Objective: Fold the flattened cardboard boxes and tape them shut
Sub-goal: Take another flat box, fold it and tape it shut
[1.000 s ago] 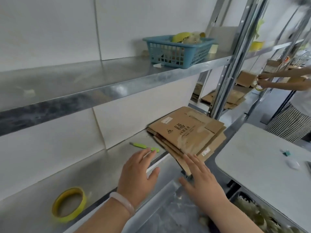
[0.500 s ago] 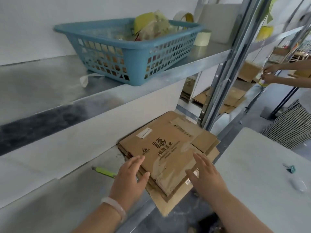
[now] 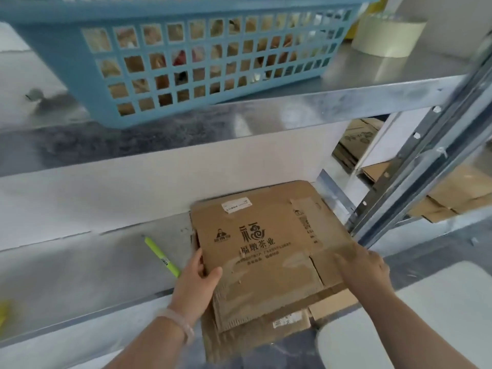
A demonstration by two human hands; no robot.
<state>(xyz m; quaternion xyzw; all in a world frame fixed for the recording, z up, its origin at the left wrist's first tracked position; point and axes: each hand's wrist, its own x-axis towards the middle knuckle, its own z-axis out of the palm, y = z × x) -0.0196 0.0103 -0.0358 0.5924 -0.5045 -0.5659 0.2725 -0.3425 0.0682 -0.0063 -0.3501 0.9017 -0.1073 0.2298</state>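
Item 1. Stack of flattened cardboard boxes (image 3: 239,339): brown, lying flat on the lower shelf (image 3: 80,275), far end close to the white wall, near end overhanging the shelf's front edge. Sheets fanned, not squared up.

Item 2. Top box (image 3: 266,251): uppermost sheet of the stack, printed side up with dark characters and a white label near its far edge. It lies between the two hands.

Item 3. Left hand (image 3: 197,278): grasps the top box at its left edge, thumb pressed on the printed face, fingers along and under the edge. Pale bracelet (image 3: 181,323) on the wrist.

Item 4. Right hand (image 3: 364,267): released, fingers stretched and laid flat on the right part of the top box near its flap slit; outline blurred.

Item 5. Green pen (image 3: 162,258): on the lower shelf, just left of the left hand, apart from the stack.

Item 6. Blue basket (image 3: 80,62): lattice-walled, on the upper shelf (image 3: 266,110), directly above the stack; contents indistinct.

Item 7. Roll of pale tape (image 3: 386,35): on the upper shelf, right of the basket.

Item 8. White worktop (image 3: 426,315): lower right, beside the stack's overhanging end.

Item 9. More flat cardboard (image 3: 452,193): in the next shelf bay, beyond the metal upright (image 3: 426,169)
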